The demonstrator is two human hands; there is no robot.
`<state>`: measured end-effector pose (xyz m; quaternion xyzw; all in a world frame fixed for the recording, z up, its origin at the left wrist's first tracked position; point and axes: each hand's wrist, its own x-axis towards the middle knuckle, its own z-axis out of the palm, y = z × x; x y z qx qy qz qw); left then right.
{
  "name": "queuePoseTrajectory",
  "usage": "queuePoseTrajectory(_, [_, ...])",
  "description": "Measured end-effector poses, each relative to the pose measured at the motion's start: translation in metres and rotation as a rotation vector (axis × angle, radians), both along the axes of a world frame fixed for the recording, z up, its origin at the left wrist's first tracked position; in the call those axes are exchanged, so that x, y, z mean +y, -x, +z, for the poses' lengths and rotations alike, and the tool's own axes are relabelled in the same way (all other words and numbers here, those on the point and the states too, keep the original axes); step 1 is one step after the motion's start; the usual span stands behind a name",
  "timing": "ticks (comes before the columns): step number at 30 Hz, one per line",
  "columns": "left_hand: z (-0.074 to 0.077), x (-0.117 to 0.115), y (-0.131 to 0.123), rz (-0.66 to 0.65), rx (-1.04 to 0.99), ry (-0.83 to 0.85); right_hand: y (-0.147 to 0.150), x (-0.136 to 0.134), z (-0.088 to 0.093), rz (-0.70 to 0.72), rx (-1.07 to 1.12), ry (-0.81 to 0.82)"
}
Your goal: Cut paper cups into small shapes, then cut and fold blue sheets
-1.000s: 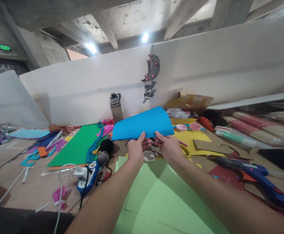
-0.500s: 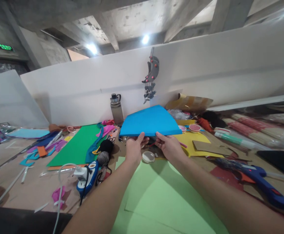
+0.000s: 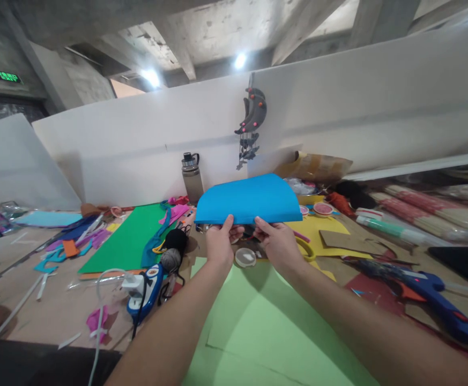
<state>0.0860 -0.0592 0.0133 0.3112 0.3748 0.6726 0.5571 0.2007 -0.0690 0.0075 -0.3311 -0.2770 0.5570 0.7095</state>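
Observation:
A bright blue sheet of craft paper or foam [image 3: 250,198] is held up over the worktable, its near edge folded or thick and its far side curving. My left hand [image 3: 221,244] pinches that near edge, thumb on top and fingers beneath. A short way to the right, my right hand [image 3: 277,244] grips the same edge in the same manner. Below the hands lies a small round whitish lid or dish [image 3: 245,258]. Pale green sheets [image 3: 274,327] lie under my forearms.
A blue hot glue gun [image 3: 438,300] lies at right, a blue power strip [image 3: 147,295] with a white cable at left. Behind stand a grey bottle [image 3: 192,179] and a hanging moon ornament [image 3: 253,112]. A green sheet [image 3: 123,241] and yarn balls [image 3: 173,249] lie left.
The blue sheet's far edge has become more rounded and its right end reaches slightly farther right. Both hands keep their hold, almost in place.

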Motion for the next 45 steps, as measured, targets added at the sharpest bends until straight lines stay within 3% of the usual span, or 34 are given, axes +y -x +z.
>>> queuePoseTrajectory(5, [0.001,-0.006,-0.008,0.029,0.024,-0.006,0.008,-0.003,0.001,0.168,-0.044,-0.002])
queuePoseTrajectory(9, [0.002,-0.012,-0.013,0.023,0.043,-0.016,0.005,-0.002,-0.001,0.105,-0.108,0.013])
queuePoseTrajectory(14, [0.005,-0.007,-0.001,-0.073,0.081,-0.083,-0.015,0.012,-0.01,0.033,-0.029,0.085])
queuePoseTrajectory(22, [0.008,0.004,0.019,0.006,0.169,-0.286,-0.025,0.022,-0.022,0.064,-0.029,0.069])
queuePoseTrajectory(31, [0.001,0.013,0.02,-0.133,0.108,-0.12,-0.021,0.016,-0.016,0.055,-0.012,0.08])
queuePoseTrajectory(39, [0.004,0.01,0.018,-0.099,0.066,-0.077,-0.015,0.0,0.0,0.01,-0.049,0.084])
queuePoseTrajectory(45, [0.001,0.009,0.014,-0.057,0.064,-0.019,-0.013,0.001,0.001,-0.083,-0.068,0.08])
